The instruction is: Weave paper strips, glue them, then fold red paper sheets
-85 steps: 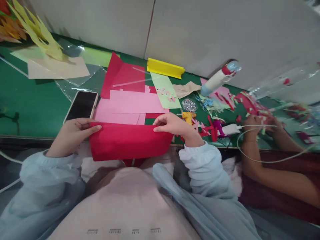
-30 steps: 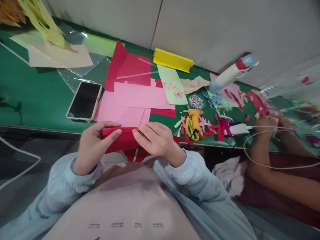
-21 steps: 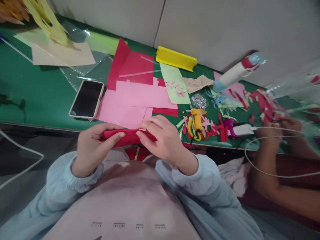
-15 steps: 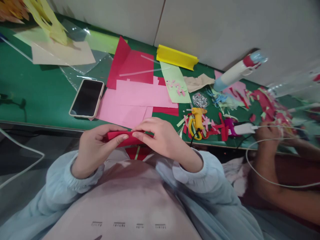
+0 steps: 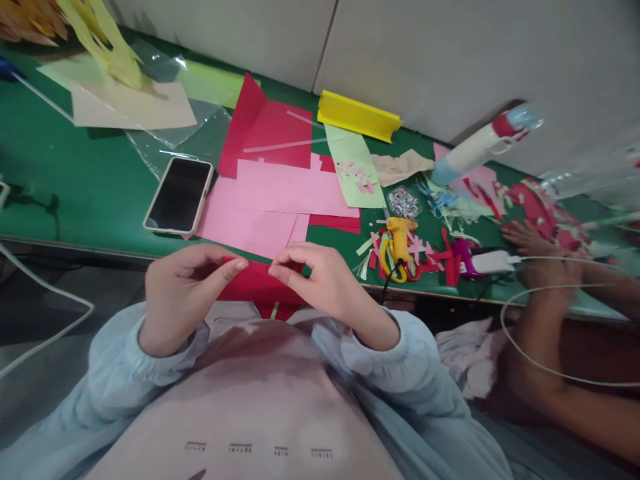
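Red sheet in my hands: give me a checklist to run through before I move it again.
1. Left hand on the red sheet: ok, thumb and fingers at its upper edge.
2. Right hand on it: ok, also at the upper edge.
3. Upper edge even: cannot tell, fingers cover much of it.
4. Sheet backed by the green table: not ok, it hangs in front of the table's near edge.
5. Phone out of the way: ok, apart on the left.
6. Co-worker's hands clear: ok, well to the right.
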Demonstrator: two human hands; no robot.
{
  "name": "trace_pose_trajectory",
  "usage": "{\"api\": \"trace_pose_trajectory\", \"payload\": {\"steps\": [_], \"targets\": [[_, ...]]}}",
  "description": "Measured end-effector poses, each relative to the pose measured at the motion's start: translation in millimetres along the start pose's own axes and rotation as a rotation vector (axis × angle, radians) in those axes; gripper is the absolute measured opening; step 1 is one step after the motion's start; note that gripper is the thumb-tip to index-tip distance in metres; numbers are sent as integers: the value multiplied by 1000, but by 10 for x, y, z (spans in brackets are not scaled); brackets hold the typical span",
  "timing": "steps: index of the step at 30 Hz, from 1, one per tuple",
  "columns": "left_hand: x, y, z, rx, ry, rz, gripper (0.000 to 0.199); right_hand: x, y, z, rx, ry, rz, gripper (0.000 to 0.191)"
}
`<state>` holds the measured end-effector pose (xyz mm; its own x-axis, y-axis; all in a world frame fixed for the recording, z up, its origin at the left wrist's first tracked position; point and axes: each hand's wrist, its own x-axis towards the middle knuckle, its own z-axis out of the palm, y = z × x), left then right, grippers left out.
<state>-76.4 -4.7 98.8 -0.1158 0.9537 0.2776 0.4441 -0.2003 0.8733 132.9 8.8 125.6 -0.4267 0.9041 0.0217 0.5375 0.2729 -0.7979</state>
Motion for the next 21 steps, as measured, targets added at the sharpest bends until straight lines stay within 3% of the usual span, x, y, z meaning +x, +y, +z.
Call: {"api": "trace_pose_trajectory", "payload": {"steps": [6, 14, 21], "targets": [[12, 25, -13, -28, -35, 4, 19, -12, -11, 54, 44, -1, -30, 14], [122, -17, -35, -15, -319, -118, 23, 46, 19, 144, 80, 13, 52, 14], [245, -27, -37, 1, -384, -72, 22, 121, 42, 180, 35, -30, 29, 18]]}}
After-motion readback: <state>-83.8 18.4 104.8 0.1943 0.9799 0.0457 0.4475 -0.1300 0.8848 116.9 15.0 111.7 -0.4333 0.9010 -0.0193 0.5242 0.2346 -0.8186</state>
